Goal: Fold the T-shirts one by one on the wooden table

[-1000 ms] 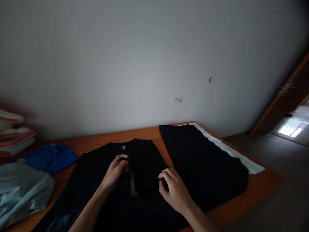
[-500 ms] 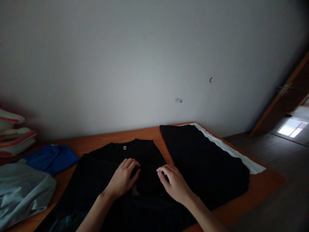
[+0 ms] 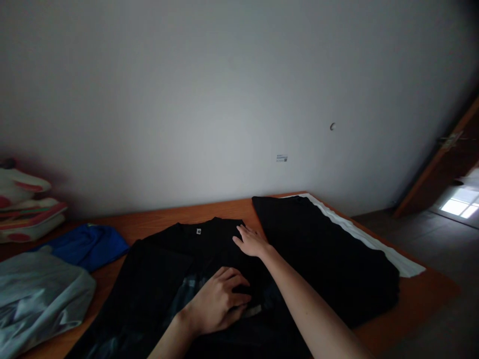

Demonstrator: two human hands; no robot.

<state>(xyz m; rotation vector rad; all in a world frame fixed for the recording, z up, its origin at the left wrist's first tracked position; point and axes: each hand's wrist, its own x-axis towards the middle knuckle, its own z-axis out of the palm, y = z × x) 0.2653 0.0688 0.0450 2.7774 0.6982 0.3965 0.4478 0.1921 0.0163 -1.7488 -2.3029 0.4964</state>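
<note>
A long-sleeved black shirt (image 3: 160,279) lies spread on the wooden table in front of me, a small white label (image 3: 198,231) at its neckline. My left hand (image 3: 222,301) rests on the middle of the shirt, its fingers curled and gathered against the dark cloth; the fingertips are partly hidden. Close by its thumb shows a pale patch on the fabric. Farther forward, my right hand (image 3: 252,242) lies palm down with fingers stretched and apart, touching the shirt near its right shoulder.
Right of the shirt lies another black garment (image 3: 318,249), with white cloth (image 3: 344,224) under its far edge. At left are a grey garment (image 3: 41,294), a blue one (image 3: 88,247) and a plush-like white and red object (image 3: 30,209). A wall (image 3: 209,124) rises behind the table.
My right hand has moved forward to the shirt's right shoulder and its fingers have opened out. My left hand has shifted right and nearer to me. The view has turned slightly left.
</note>
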